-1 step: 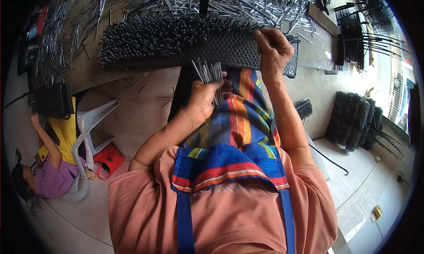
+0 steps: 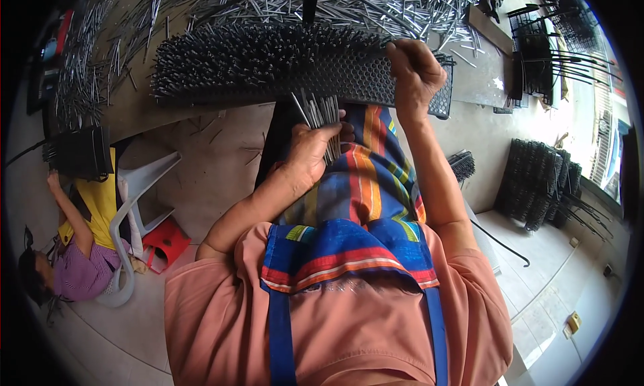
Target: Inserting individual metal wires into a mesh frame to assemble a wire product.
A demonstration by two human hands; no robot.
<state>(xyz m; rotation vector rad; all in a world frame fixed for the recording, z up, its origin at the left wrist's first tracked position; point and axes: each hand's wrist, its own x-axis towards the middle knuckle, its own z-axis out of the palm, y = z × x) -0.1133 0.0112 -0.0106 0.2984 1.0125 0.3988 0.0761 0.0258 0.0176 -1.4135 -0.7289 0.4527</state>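
My left hand (image 2: 312, 144) is closed around a bundle of thin grey metal rods (image 2: 327, 111), their upper ends fanning out just below the rack. The dark perforated rack (image 2: 367, 78) stretches across the work table in front of me. Dark upright rods (image 2: 228, 60) crowd its left and middle holes, while a honeycomb of bare holes shows on the right. Above that right part, my right hand (image 2: 419, 74) has its thumb and forefinger pinched together. Whatever is between those fingertips is too small or dark to make out.
Loose silvery rods (image 2: 389, 10) lie scattered over the far table (image 2: 493, 77). At the left, another person (image 2: 80, 265) sits by a grey plastic chair (image 2: 127, 252), with a hand at a dark rack (image 2: 77, 154). Stacked black racks (image 2: 533, 184) stand on the right floor.
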